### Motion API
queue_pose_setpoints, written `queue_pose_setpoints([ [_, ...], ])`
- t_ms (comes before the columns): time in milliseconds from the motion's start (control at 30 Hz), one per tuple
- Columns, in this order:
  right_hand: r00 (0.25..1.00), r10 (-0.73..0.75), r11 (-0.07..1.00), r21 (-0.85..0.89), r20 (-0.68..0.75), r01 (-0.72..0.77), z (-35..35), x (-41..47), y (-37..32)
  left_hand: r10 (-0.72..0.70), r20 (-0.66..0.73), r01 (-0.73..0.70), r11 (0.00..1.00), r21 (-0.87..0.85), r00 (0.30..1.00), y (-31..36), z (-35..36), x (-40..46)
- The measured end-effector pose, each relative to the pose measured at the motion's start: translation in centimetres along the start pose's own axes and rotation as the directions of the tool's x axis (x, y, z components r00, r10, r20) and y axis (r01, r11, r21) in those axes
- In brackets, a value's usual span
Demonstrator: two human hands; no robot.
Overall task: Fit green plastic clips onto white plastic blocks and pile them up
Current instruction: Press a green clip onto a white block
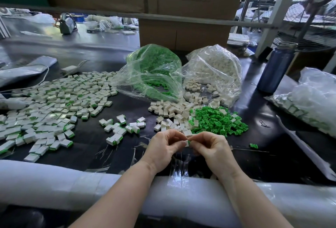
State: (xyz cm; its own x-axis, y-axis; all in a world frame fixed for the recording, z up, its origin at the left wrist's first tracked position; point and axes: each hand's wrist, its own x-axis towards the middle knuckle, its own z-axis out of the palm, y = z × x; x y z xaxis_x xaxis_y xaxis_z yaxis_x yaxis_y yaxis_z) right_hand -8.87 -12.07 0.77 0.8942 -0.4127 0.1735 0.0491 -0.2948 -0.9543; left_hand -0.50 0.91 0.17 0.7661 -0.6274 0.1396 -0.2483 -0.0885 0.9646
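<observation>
My left hand (pixel 166 147) and my right hand (pixel 211 147) meet above the dark table near its front edge. Between their fingertips sits a small white block (pixel 186 143) with a sliver of green clip at its right side; both hands pinch it. Just beyond lie loose white blocks (pixel 172 113) and a heap of green clips (pixel 218 120). A wide pile of fitted blocks (pixel 54 100) spreads over the left of the table. One stray green clip (pixel 254 146) lies to the right of my right hand.
Two open plastic bags stand behind the heaps, one of green clips (pixel 154 71), one of white blocks (pixel 216 69). A blue bottle (pixel 276 67) stands at the right, beside another bag of parts (pixel 309 100). Cardboard boxes (pixel 183 35) rise at the back. White foam padding (pixel 72 182) lines the front edge.
</observation>
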Motion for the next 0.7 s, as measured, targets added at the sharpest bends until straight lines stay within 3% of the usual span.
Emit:
queue_pose_setpoints([
  [700, 0.993, 0.062, 0.998, 0.018, 0.102, -0.064, -0.26, -0.04, -0.17, -0.009, 0.103, -0.010, 0.984, 0.178, 0.995, 0.60, 0.01, -0.51],
])
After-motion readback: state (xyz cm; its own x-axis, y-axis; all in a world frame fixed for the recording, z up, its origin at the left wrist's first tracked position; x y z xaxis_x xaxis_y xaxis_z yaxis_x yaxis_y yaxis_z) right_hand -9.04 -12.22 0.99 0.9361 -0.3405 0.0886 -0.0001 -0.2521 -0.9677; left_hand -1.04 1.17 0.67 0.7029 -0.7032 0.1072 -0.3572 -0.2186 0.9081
